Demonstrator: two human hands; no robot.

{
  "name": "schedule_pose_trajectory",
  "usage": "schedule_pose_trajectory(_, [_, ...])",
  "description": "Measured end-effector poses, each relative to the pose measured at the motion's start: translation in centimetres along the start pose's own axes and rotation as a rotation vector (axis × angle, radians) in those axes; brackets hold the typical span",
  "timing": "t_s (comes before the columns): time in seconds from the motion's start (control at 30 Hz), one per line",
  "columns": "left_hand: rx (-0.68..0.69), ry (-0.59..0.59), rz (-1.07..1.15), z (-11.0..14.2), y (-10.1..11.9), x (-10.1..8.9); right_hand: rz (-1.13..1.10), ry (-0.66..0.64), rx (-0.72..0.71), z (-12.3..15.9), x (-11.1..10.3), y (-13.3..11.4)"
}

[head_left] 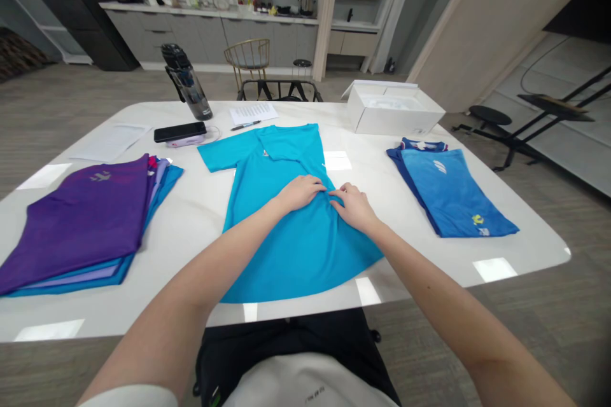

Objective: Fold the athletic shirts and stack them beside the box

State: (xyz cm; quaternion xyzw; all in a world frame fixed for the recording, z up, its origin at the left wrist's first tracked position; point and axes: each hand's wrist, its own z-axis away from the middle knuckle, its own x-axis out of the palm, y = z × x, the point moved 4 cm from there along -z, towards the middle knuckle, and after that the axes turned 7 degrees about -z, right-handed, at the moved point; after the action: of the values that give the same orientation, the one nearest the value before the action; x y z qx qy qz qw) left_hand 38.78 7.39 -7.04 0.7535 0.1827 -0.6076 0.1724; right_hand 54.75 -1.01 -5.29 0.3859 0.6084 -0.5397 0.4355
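A turquoise T-shirt (281,254) lies on the white table, its collar at the far side and its hem toward me. One sleeve stretches out to the left; the other is folded across the chest. My left hand (301,192) rests on the shirt's right part, with its fingertips closed on the fabric near the side edge. Just beside it, my right hand (354,206) pinches the same edge between thumb and fingers. Small creases run down the cloth from both hands.
Folded shirts, purple on top (90,216), are stacked at left, and folded blue shirts (453,191) lie at right. Farther back are a dark bottle (188,86), a phone (180,132), a pen (245,125), papers (252,113) and an open white box (394,108).
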Motion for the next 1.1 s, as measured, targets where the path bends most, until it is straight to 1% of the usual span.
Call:
schedule_pose_trajectory(0.13, [-0.08, -0.002, -0.035, 0.8, 1.7, -0.2, -0.017, -0.019, 0.027, 2.1, -0.4, 0.2])
schedule_pose_trajectory(0.23, [-0.132, 0.013, -0.043, 0.9, 2.9, -0.8, 0.009, -0.006, 0.095, 4.2, -0.9, 1.4])
schedule_pose_trajectory(0.4, [-0.099, 0.03, -0.064, 0.5, 5.5, -1.4, 0.033, -0.033, 0.3, 8.4, -1.7, 4.2])
schedule_pose_trajectory(0.47, [-0.093, 0.036, -0.072, 0.3, 6.3, -1.1, 0.061, -0.031, 0.335, 9.7, -1.9, 4.6])
schedule_pose_trajectory(0.53, [-0.098, 0.044, -0.077, 0.2, 7.0, -0.9, 0.07, -0.005, 0.337, 10.7, -2.1, 4.5])
schedule_pose_trajectory(0.6, [-0.103, 0.057, -0.08, 0.2, 7.7, -0.8, 0.029, 0.052, 0.304, 11.3, -2.4, 3.8])
schedule_pose_trajectory(0.67, [-0.091, 0.08, -0.075, 0.2, 8.5, -1.1, -0.054, 0.123, 0.24, 11.8, -2.8, 2.7])
schedule_pose_trajectory(0.8, [-0.03, 0.173, -0.05, 1.3, 10.2, -2.8, -0.195, 0.238, 0.057, 12.9, -3.6, -0.6])
schedule_pose_trajectory(0.9, [-0.002, 0.222, -0.063, 3.6, 11.3, -4.0, -0.246, 0.281, -0.097, 14.1, -3.4, -3.4])
schedule_pose_trajectory(0.97, [0.006, 0.217, -0.093, 5.7, 11.8, -4.4, -0.239, 0.259, -0.169, 14.9, -2.7, -5.1])
schedule_pose_trajectory(1.03, [-0.013, 0.192, -0.124, 7.9, 12.1, -4.6, -0.165, 0.211, -0.19, 15.7, -1.7, -6.3])
schedule_pose_trajectory(1.1, [-0.064, 0.159, -0.142, 10.0, 12.2, -4.6, -0.054, 0.181, -0.143, 16.3, -0.7, -6.8])
